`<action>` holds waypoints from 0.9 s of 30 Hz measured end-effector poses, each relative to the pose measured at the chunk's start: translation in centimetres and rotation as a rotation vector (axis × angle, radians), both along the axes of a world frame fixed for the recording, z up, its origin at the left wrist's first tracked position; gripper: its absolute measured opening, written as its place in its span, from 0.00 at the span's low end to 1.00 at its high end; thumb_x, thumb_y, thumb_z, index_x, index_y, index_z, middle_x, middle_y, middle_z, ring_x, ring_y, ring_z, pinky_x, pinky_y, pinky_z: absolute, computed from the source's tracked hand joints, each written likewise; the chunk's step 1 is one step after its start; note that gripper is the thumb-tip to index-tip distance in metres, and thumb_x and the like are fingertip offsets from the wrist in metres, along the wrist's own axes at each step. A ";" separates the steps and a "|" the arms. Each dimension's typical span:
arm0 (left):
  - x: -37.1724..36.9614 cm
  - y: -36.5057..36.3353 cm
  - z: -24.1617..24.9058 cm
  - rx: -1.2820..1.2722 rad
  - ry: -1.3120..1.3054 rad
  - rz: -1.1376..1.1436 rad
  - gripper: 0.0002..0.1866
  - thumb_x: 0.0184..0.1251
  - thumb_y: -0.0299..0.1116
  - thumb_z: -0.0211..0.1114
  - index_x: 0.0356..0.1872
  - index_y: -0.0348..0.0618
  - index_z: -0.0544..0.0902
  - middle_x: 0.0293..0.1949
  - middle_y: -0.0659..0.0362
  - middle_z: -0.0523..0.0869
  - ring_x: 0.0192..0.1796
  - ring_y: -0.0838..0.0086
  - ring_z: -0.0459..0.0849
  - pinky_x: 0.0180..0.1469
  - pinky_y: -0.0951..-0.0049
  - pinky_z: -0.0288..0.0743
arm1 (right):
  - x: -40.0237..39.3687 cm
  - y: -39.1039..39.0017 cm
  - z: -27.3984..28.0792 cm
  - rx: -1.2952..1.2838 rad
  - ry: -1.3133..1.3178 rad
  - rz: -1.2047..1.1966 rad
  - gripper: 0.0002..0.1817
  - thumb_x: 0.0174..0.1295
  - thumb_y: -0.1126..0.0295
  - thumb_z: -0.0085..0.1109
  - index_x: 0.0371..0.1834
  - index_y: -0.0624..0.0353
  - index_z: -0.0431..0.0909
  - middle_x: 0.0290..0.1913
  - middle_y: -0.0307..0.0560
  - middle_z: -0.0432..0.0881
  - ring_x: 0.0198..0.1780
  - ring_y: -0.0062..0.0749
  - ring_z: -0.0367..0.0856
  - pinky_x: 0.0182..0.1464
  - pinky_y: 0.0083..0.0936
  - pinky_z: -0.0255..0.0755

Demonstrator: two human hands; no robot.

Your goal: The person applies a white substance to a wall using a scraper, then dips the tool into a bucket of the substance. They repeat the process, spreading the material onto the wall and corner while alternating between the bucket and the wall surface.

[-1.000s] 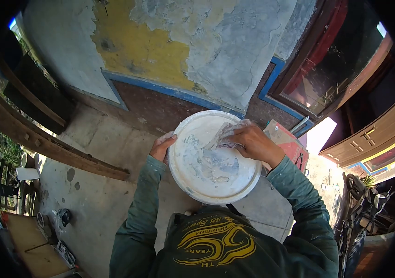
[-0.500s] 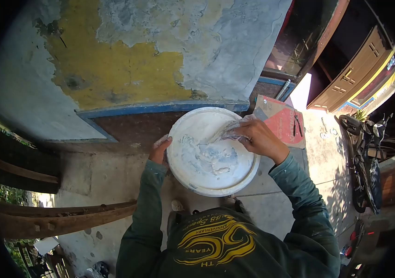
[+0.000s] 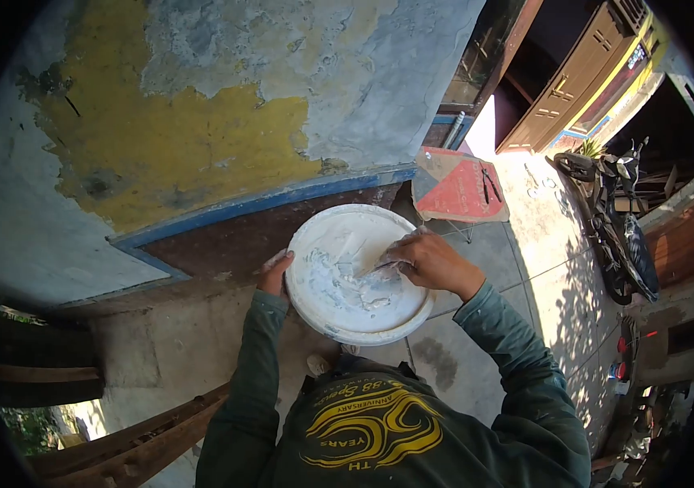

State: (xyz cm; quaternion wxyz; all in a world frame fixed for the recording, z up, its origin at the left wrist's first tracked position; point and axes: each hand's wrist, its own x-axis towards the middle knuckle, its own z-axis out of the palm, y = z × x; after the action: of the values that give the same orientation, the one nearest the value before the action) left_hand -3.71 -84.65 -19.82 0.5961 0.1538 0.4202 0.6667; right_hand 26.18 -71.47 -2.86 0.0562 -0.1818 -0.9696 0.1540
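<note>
A round white lid-like tray [image 3: 314, 313] with a raised rim carries smeared white paste [image 3: 375, 302]. At its left edge my left hand [image 3: 275, 272] grips the rim, fingers mostly hidden underneath. My right hand [image 3: 428, 262] is closed over the tray's right side, holding a paste-coated scraper [image 3: 371, 269] whose tip is down in the paste. White residue covers the right fingertips.
A wall with peeling yellow paint [image 3: 192, 146] and a blue border [image 3: 274, 199] stands ahead. Right of the tray are a red cardboard box [image 3: 461, 191] with pliers [image 3: 489, 185] on it, and a motorcycle [image 3: 615, 220]. A wooden bench [image 3: 144, 435] is at lower left.
The view has turned and shifted, so wall and box appear farther left. My right hand has lowered the scraper toward the paste, and its wrist is turned flatter.
</note>
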 end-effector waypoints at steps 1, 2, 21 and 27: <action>-0.3 0.7 0.0 -0.003 0.025 0.027 0.20 0.72 0.32 0.64 0.59 0.31 0.79 0.52 0.51 0.87 0.51 0.66 0.87 0.55 0.66 0.81 | 0.2 0.6 0.1 -0.127 0.100 -0.036 0.17 0.52 0.79 0.64 0.47 0.58 0.86 0.43 0.49 0.88 0.46 0.45 0.85 0.51 0.36 0.75; -0.6 1.5 0.5 0.002 0.058 0.002 0.20 0.72 0.32 0.64 0.59 0.31 0.79 0.52 0.51 0.87 0.51 0.66 0.87 0.55 0.66 0.81 | 0.4 1.0 -0.1 -0.257 0.205 -0.075 0.15 0.55 0.78 0.64 0.47 0.60 0.85 0.42 0.47 0.88 0.44 0.41 0.86 0.49 0.32 0.77; -3.4 12.9 -0.9 0.046 -0.045 -0.513 0.23 0.77 0.28 0.56 0.70 0.35 0.69 0.65 0.49 0.79 0.66 0.61 0.79 0.69 0.59 0.73 | -6.6 7.4 -5.1 -0.567 1.672 -1.034 0.14 0.70 0.71 0.58 0.54 0.65 0.82 0.40 0.44 0.88 0.42 0.25 0.84 0.47 0.26 0.77; -5.8 14.0 -1.3 0.062 -0.030 -0.655 0.24 0.77 0.28 0.57 0.71 0.36 0.70 0.66 0.52 0.78 0.67 0.62 0.78 0.69 0.60 0.72 | -12.2 10.2 -6.6 0.044 1.492 -1.320 0.17 0.63 0.75 0.57 0.55 0.62 0.83 0.42 0.55 0.88 0.44 0.40 0.86 0.51 0.33 0.76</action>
State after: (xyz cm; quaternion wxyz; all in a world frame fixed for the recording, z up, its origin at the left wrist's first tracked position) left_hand -9.46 -70.68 -21.11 0.7798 0.2891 0.3193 0.4543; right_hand 13.93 -61.24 -9.49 0.7291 -0.5402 -0.3931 0.1488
